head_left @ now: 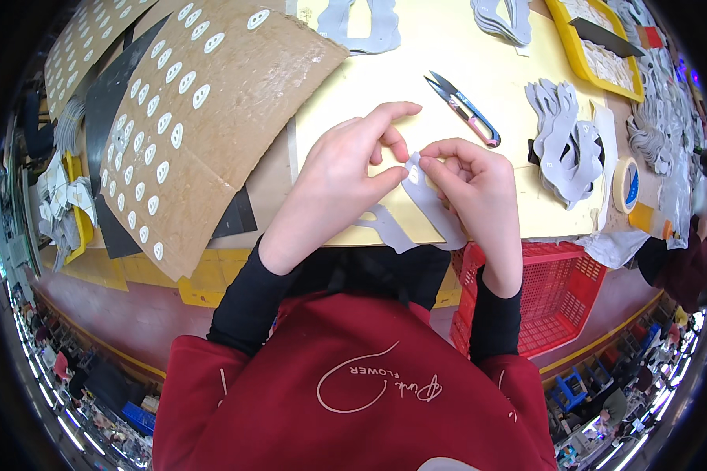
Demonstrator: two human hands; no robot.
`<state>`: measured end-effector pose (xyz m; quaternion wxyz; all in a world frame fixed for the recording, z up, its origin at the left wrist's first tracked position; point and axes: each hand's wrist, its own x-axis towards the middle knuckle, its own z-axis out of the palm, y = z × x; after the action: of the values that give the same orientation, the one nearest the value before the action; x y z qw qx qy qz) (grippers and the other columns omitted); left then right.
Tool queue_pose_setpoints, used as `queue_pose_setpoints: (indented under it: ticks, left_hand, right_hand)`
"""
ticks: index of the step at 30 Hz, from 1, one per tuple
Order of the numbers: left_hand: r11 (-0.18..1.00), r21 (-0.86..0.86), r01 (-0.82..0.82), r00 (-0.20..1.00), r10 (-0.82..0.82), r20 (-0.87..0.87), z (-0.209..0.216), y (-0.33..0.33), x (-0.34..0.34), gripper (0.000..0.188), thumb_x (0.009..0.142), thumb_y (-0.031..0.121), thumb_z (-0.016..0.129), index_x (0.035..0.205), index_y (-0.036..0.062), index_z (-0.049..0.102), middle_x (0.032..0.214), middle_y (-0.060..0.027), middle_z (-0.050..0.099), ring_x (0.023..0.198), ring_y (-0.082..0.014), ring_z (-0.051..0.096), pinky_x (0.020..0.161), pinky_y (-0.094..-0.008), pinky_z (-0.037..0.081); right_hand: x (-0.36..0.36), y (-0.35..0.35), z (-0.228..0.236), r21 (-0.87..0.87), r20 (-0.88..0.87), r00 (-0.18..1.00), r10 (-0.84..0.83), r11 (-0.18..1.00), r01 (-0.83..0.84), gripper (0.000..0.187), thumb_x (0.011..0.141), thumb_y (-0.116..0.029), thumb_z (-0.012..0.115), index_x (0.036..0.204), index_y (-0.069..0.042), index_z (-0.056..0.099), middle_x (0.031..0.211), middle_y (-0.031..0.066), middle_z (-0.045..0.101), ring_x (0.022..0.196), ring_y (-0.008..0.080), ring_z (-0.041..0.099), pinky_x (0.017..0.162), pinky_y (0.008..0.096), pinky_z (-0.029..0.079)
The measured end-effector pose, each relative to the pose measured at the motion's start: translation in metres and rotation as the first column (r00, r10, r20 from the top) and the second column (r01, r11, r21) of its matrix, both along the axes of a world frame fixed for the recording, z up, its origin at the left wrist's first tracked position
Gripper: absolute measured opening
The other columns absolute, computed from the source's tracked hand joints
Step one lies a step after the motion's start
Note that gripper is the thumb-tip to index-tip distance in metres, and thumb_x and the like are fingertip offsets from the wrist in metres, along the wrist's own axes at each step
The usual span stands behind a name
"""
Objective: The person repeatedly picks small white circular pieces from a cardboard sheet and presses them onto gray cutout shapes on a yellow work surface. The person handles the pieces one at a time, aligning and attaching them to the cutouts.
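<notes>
- Work position: the gray cut piece (432,206) lies in front of the person at the near edge of the yellow work surface (361,90). Its narrow upper end is between the two hands.
- Right hand (479,179): grasping. Thumb and forefinger pinch the upper end of the piece, just beside a white oval patch (414,174).
- Left hand (334,165): released. The forefinger extends beyond the piece and the thumb stands apart from the other fingertips. The thumb tip is at the left edge of the piece (contact cannot be confirmed from this view).
- Second gray limb (389,228): located below the left hand. Whether it joins the held piece cannot be determined.
- Patch supply: the brown board (263,90) at left carries rows of similar white ovals.
- Adjacent items: thread snips (453,99) rest beyond the right hand; a gray stack (558,145) lies farther right.
- Step in hand (judged): seating or checking the oval patch on the narrow end.
- Next-move requirement (judged): maintain the right-hand pinch, keep the end flat, and apply left thumb pressure squarely over the oval. Avoid skewing the patch.
</notes>
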<state>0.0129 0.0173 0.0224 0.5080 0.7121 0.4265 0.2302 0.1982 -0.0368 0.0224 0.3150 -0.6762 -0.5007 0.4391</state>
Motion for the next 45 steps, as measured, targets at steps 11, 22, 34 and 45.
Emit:
queue_pose_setpoints:
  ticks: [11, 22, 34, 45]
  left_hand:
    - [1.0, 0.026, -0.006, 1.0, 0.006, 0.002, -0.0015, -0.0007, 0.0003, 0.058, 0.077, 0.002, 0.071, 0.134, 0.0087, 0.059, 0.085, -0.0006, 0.061, 0.073, -0.0121, 0.047, 0.069, -0.0265, 0.045]
    - [0.999, -0.003, -0.039, 0.998, 0.039, 0.04, -0.0044, 0.0037, -0.0001, 0.055, 0.082, 0.003, 0.071, 0.135, 0.0092, 0.059, 0.085, -0.0013, 0.065, 0.068, -0.0092, 0.046, 0.063, -0.0243, 0.042]
    - [0.996, 0.084, 0.005, 0.999, -0.002, -0.032, 0.0009, 0.0057, 0.0034, 0.053, 0.083, 0.002, 0.07, 0.134, 0.0108, 0.059, 0.08, -0.0019, 0.066, 0.062, -0.0095, 0.041, 0.058, -0.0251, 0.039]
    - [0.992, 0.125, 0.033, 0.998, -0.026, -0.06, 0.0003, 0.0044, 0.004, 0.047, 0.083, 0.003, 0.067, 0.128, 0.0128, 0.059, 0.08, -0.0054, 0.067, 0.059, -0.0204, 0.061, 0.06, -0.0343, 0.049]
  right_hand:
    - [-0.0016, 0.0043, 0.0061, -0.05, 0.025, 1.0, 0.004, 0.999, -0.003, 0.011, 0.089, -0.007, 0.072, 0.094, 0.002, 0.072, 0.056, -0.0062, 0.05, 0.05, 0.0006, 0.044, 0.048, 0.02, 0.031]
    - [-0.0016, 0.0061, 0.0065, -0.072, 0.008, 1.0, -0.002, 0.997, 0.003, 0.01, 0.088, -0.007, 0.073, 0.092, 0.002, 0.071, 0.056, -0.0068, 0.051, 0.049, 0.0001, 0.044, 0.046, 0.0198, 0.03]
    - [0.0, 0.0057, 0.0028, -0.08, -0.026, 1.0, -0.009, 0.997, 0.007, 0.01, 0.089, -0.008, 0.073, 0.092, 0.002, 0.071, 0.056, -0.0075, 0.05, 0.048, -0.001, 0.043, 0.045, 0.0189, 0.028]
    - [0.0006, 0.0062, 0.0032, -0.069, -0.002, 1.0, 0.013, 0.998, -0.013, 0.011, 0.088, -0.009, 0.072, 0.091, 0.002, 0.071, 0.056, -0.0068, 0.052, 0.048, -0.0006, 0.043, 0.045, 0.0201, 0.029]
